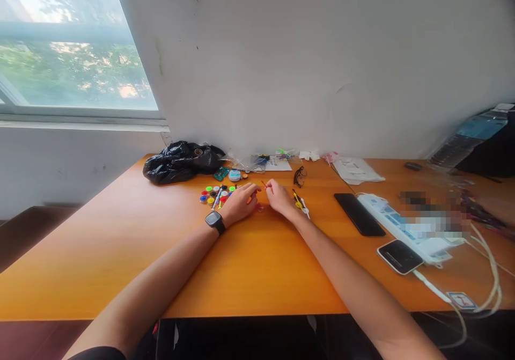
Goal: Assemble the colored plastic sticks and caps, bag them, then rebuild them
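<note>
Both my hands rest far out on the orange table point(120, 252). My left hand point(240, 201), with a black watch point(214, 221) on its wrist, has its fingers curled and pinched at a small red piece point(263, 184). My right hand point(279, 196) is closed too, its fingertips meeting the left ones at that red piece. Just left of my left hand lies a cluster of several small coloured buttons or caps point(215, 193). A yellow and white small tool point(301, 204) lies just right of my right hand.
A black plastic bag point(181, 161) sits at the back left by the wall. Glasses point(299, 176), papers point(356, 169), a black phone point(359, 214), a white power strip point(398, 226) with cables and a second phone point(399, 256) lie to the right.
</note>
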The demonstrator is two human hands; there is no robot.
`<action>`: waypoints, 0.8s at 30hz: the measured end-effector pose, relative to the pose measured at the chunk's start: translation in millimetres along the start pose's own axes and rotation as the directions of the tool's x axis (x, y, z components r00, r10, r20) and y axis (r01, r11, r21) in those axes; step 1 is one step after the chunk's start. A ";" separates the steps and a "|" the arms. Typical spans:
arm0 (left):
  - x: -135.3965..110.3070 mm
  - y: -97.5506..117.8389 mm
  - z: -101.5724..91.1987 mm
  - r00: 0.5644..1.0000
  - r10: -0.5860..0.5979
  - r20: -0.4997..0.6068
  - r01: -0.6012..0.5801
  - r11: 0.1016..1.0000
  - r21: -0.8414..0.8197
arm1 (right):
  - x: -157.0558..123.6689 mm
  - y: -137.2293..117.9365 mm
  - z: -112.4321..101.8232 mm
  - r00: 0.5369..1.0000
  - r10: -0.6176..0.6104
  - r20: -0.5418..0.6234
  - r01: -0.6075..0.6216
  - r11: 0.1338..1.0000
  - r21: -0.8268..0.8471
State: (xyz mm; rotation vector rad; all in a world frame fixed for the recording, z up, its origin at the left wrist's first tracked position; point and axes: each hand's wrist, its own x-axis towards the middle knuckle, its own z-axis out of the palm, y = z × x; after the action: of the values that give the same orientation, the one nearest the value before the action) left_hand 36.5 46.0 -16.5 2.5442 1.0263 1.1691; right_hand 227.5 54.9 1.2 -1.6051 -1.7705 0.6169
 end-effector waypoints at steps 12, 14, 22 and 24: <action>-2.0 12.9 0.5 0.954 0.153 0.258 -0.169 0.985 0.042 | -4.6 3.8 -3.4 0.998 0.005 0.069 0.026 0.890 -0.455; -1.6 10.4 1.0 0.961 0.110 0.252 -0.137 0.986 0.093 | -6.2 2.3 -3.7 0.996 0.005 0.093 0.039 0.889 -0.457; 0.2 4.2 -0.1 0.979 0.060 0.195 -0.118 0.946 0.301 | -8.0 -3.3 -5.5 0.996 -0.070 0.061 0.088 0.906 -0.414; 0.3 4.5 -0.1 0.976 0.091 0.197 -0.151 0.937 0.316 | -6.2 -3.7 -9.1 0.994 -0.084 0.070 0.105 0.913 -0.394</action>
State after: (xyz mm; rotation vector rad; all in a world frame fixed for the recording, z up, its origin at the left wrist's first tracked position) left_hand 38.9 42.7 -14.5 2.9452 1.1142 0.8285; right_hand 231.9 47.6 9.0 -1.7635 -2.0988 0.2623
